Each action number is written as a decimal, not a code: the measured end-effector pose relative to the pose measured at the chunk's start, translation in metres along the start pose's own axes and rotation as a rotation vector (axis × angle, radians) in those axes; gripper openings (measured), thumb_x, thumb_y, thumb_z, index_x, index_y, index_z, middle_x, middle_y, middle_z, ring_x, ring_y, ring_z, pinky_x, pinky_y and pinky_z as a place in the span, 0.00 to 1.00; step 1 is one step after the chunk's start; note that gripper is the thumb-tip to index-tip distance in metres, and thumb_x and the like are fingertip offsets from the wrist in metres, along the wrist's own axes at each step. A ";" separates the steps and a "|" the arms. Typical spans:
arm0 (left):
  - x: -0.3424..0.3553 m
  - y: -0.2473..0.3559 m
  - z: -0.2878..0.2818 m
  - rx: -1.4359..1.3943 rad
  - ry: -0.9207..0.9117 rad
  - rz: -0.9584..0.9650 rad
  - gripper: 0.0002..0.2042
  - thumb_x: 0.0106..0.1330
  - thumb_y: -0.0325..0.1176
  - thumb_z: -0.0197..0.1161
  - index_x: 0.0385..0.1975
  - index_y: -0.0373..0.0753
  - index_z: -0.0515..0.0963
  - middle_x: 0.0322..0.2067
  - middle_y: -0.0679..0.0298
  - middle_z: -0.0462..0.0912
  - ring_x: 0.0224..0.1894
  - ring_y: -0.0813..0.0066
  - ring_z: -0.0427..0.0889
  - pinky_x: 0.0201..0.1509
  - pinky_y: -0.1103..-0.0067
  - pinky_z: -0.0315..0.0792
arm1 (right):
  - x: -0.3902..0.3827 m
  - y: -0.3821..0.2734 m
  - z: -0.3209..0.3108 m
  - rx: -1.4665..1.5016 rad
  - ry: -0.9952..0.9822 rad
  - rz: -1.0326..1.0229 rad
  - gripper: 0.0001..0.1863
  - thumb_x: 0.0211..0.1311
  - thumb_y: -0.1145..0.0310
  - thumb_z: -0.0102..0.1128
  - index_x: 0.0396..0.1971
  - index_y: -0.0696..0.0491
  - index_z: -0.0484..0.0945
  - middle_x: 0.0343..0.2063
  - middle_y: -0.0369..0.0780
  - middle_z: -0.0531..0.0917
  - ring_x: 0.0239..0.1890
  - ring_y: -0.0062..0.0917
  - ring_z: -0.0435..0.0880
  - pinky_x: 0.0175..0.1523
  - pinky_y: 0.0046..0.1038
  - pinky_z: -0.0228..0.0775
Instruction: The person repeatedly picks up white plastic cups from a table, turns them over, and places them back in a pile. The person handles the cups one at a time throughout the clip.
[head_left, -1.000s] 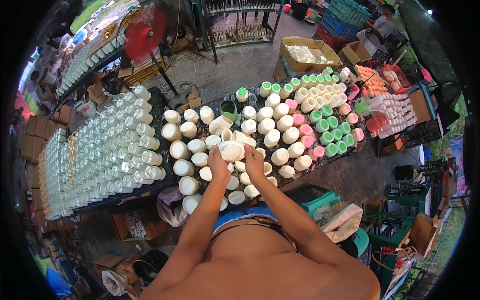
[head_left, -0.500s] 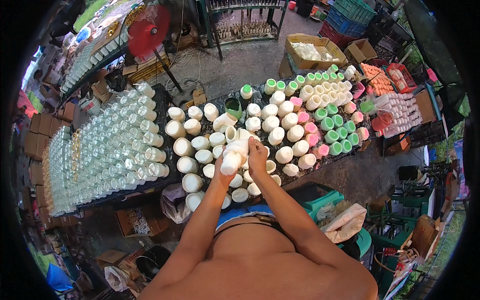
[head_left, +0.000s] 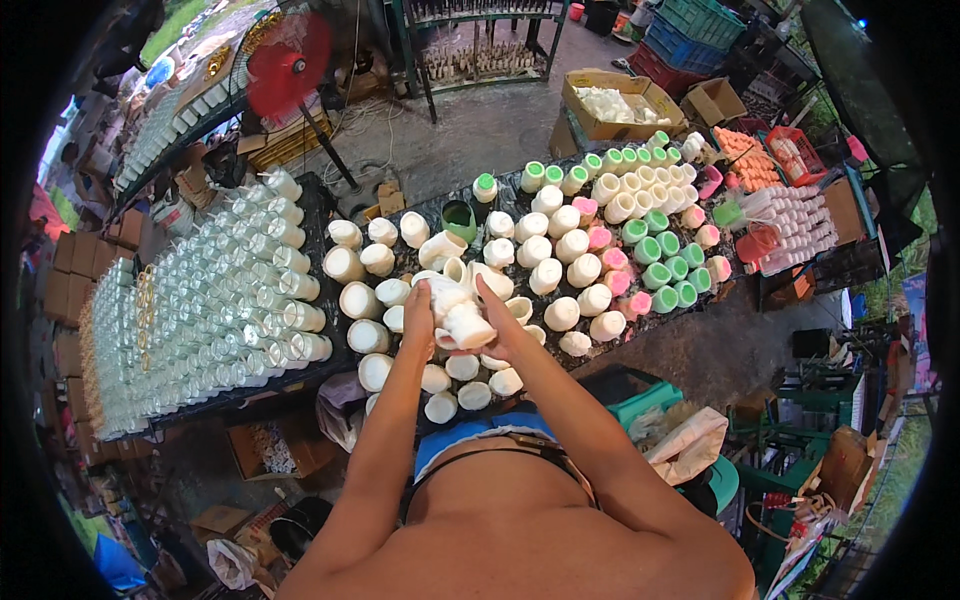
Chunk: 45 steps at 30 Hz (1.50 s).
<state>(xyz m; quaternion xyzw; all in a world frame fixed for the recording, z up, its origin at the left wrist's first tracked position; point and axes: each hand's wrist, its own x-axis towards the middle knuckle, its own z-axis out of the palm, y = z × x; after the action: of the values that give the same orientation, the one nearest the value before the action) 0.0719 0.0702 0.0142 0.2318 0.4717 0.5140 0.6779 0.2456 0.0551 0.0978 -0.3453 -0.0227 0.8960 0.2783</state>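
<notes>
My left hand (head_left: pixel 423 325) and my right hand (head_left: pixel 496 318) grip a lumpy white molded piece (head_left: pixel 455 310) over the middle of a dark-covered table (head_left: pixel 630 330). Its narrower round end points toward me and to the right. Below and around it stand white cylindrical molds (head_left: pixel 368 335), some hollow at the top. A green container (head_left: pixel 458 220) is among them, beyond my hands. To the right are rows of white molds with green tops (head_left: pixel 670 275) and others with pink, lumpy tops (head_left: pixel 615 258).
Glass jars with wicks (head_left: pixel 220 310) crowd the left end. A red fan (head_left: pixel 285 70) stands behind. A metal rack (head_left: pixel 480 60), cardboard box (head_left: pixel 615 105) and stacked crates (head_left: pixel 680 40) are at the back. Orange pieces (head_left: pixel 748 160) lie right; a teal plastic seat (head_left: pixel 645 400) is below the table.
I have kept hold of the white piece while turning it over between my hands. My left hand has shifted to its side, and the narrow end has swung to the right.
</notes>
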 end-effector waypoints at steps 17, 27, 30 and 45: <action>-0.006 -0.009 0.000 0.866 -0.039 0.246 0.15 0.78 0.42 0.53 0.48 0.39 0.81 0.42 0.62 0.85 0.42 0.63 0.86 0.47 0.68 0.79 | -0.003 0.013 -0.023 -0.994 0.215 -0.457 0.61 0.44 0.68 0.76 0.75 0.63 0.44 0.64 0.51 0.69 0.62 0.35 0.74 0.64 0.31 0.70; 0.000 0.021 -0.036 -0.100 0.299 -0.323 0.23 0.78 0.55 0.48 0.57 0.44 0.75 0.50 0.62 0.84 0.49 0.66 0.85 0.43 0.67 0.80 | -0.018 -0.051 -0.063 -1.466 0.789 -0.854 0.31 0.58 0.53 0.70 0.56 0.54 0.71 0.43 0.55 0.83 0.48 0.49 0.82 0.52 0.42 0.75; -0.015 0.020 -0.033 -0.232 0.099 -0.379 0.24 0.76 0.59 0.46 0.57 0.47 0.76 0.51 0.65 0.85 0.49 0.66 0.83 0.44 0.64 0.72 | 0.006 -0.068 -0.086 -1.686 0.754 -0.948 0.27 0.59 0.59 0.69 0.55 0.53 0.72 0.41 0.52 0.83 0.47 0.48 0.81 0.51 0.45 0.74; -0.047 0.017 -0.007 -0.417 -0.021 -0.320 0.23 0.64 0.43 0.57 0.60 0.46 0.76 0.54 0.65 0.83 0.50 0.66 0.82 0.42 0.70 0.73 | 0.052 -0.062 -0.093 -1.893 1.020 -0.820 0.20 0.60 0.62 0.70 0.46 0.56 0.75 0.44 0.47 0.81 0.46 0.44 0.83 0.48 0.42 0.79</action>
<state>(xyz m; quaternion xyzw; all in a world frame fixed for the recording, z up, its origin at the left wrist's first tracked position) 0.0566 0.0324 0.0430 0.0151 0.3791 0.4840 0.7885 0.3025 0.1197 0.0100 -0.7050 -0.6820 0.1178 0.1548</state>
